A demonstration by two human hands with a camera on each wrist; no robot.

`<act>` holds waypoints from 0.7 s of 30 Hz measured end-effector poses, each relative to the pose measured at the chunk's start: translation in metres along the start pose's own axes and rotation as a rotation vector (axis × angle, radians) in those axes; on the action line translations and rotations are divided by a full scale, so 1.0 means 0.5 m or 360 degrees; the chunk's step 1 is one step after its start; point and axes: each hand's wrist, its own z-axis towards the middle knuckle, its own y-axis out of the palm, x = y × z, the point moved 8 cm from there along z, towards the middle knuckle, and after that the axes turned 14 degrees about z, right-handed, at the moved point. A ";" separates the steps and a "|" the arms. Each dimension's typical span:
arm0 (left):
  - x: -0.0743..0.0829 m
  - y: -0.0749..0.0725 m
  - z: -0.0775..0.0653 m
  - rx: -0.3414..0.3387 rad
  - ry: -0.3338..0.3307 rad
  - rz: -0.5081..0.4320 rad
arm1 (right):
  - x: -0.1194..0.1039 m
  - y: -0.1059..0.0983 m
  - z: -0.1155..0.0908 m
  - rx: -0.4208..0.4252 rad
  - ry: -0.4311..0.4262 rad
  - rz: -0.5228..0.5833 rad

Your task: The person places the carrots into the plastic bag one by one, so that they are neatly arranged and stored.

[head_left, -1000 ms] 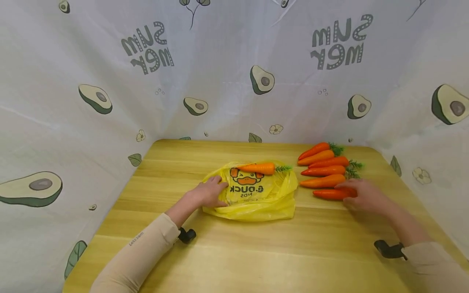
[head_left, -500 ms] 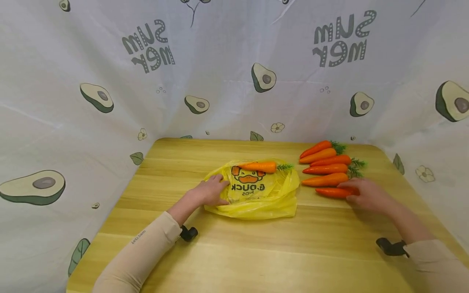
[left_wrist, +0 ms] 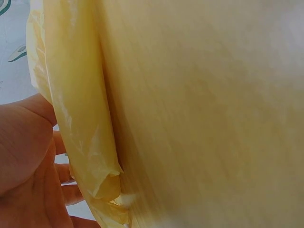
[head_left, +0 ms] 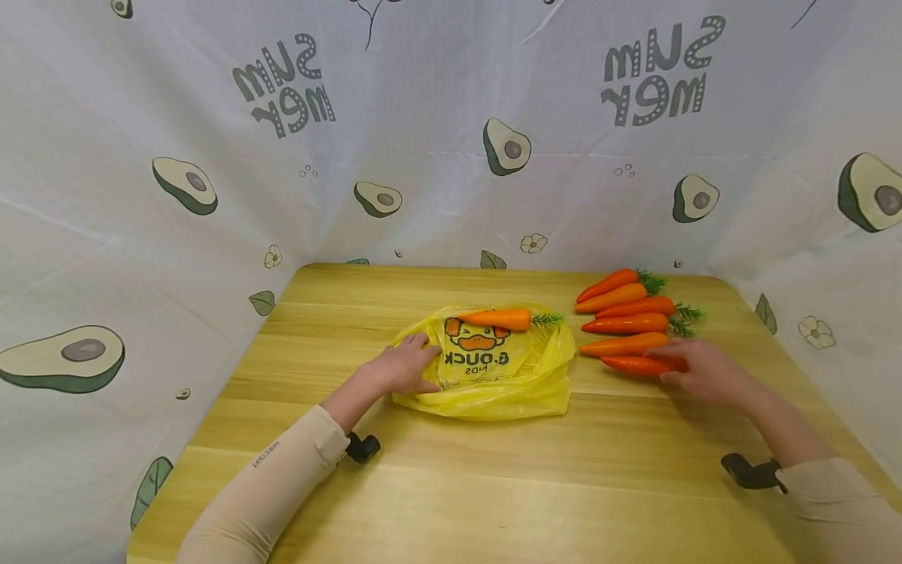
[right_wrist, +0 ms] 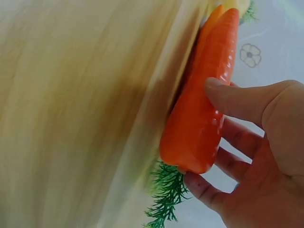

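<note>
In the head view my left hand point(head_left: 405, 366) rests on the left end of a yellow plastic bag point(head_left: 521, 398) with a duck print. Its thumb and fingers are spread apart. In the left wrist view the bag's folds point(left_wrist: 83, 95) hide the fingertips. One orange carrot point(head_left: 502, 319) with a green top lies across the bag. To the right, my right hand point(head_left: 708, 374) pinches the root end of the nearest red-orange carrot point(right_wrist: 199, 109). My thumb point(right_wrist: 237, 99) lies on its near side, other fingers behind it. Its leafy top point(right_wrist: 166, 192) hangs below the hand.
Several more carrots point(head_left: 627, 345) lie in a row behind the held one, leafy tops to the right. The wooden table point(head_left: 493, 486) has rounded far corners. A white curtain point(head_left: 437, 117) with avocado prints surrounds its back and sides.
The right hand has turned the nearest carrot slightly, so its tip lies closer to the orange carrot behind. The left hand and bag stay put; the head view has shifted a little.
</note>
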 end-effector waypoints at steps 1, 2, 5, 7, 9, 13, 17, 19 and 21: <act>0.000 0.000 0.000 0.0000 -0.0002 -0.0002 | -0.004 -0.001 0.001 -0.0003 -0.0005 -0.0003; -0.001 0.001 0.001 0.0000 -0.0004 -0.0005 | -0.007 -0.003 0.002 -0.0006 -0.0011 -0.0005; -0.001 0.000 0.000 -0.0002 -0.0010 -0.0008 | -0.017 -0.007 0.005 -0.0027 0.0011 0.0002; -0.002 0.000 0.000 -0.0006 -0.0014 -0.0006 | -0.024 -0.009 0.008 -0.0041 0.0024 0.0020; -0.001 0.000 -0.001 -0.0012 -0.0018 -0.0003 | -0.032 -0.011 0.010 -0.0040 0.0022 0.0028; 0.000 -0.001 -0.001 -0.0011 -0.0019 -0.0016 | -0.054 -0.019 0.014 0.0000 -0.0047 0.0004; 0.001 -0.001 -0.003 0.0001 -0.0016 -0.0013 | -0.075 -0.026 0.019 0.0030 -0.0092 -0.0018; 0.001 -0.001 -0.003 0.0004 -0.0017 -0.0013 | -0.085 -0.029 0.023 0.0030 -0.0099 -0.0019; 0.001 -0.001 -0.003 0.0001 -0.0019 -0.0007 | -0.095 -0.033 0.027 0.0028 -0.0107 -0.0017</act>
